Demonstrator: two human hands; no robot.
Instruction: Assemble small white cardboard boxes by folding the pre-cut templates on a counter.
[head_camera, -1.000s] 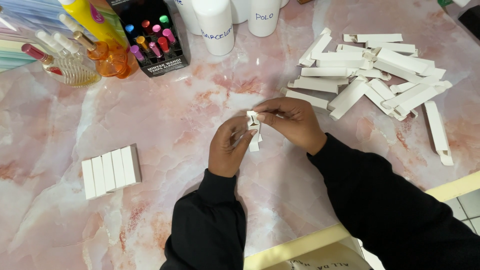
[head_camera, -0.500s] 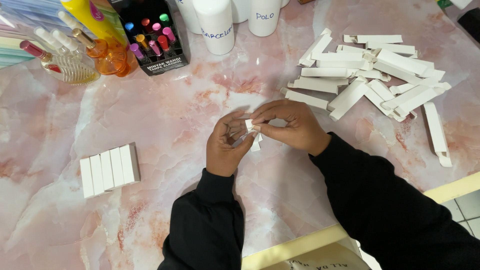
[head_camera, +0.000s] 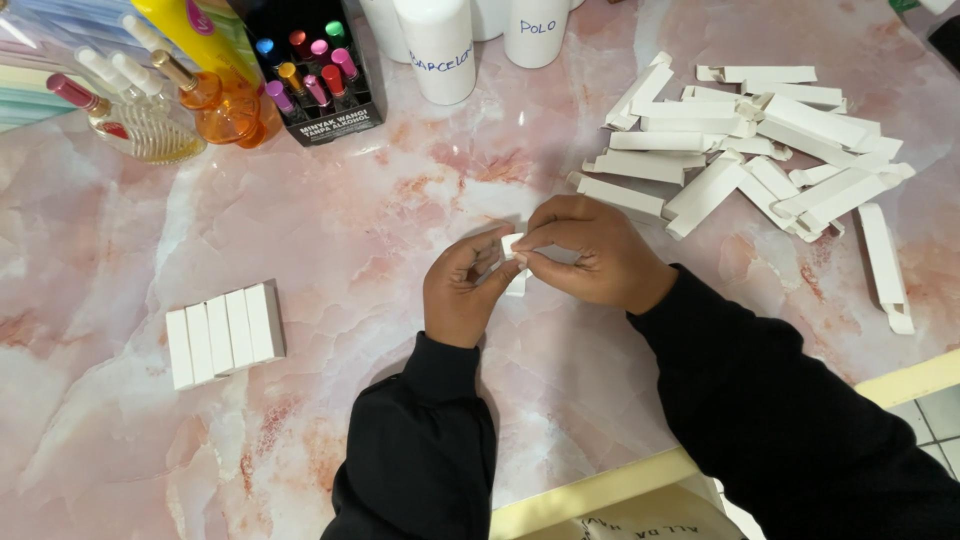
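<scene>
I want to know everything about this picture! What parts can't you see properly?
All in the head view:
- The small white box is mostly covered by the left hand and right hand, so its shape and whether its end flap is shut stay hidden.
- The white bottles are cut off by the top edge.
- The lower cartons in the flat carton pile are hidden by the ones lying on top.

You work on a glossy, smooth pink marble-look table (head_camera: 330, 230); the small box (head_camera: 515, 262) and flat cartons (head_camera: 740, 150) far right look like matt white card.
</scene>
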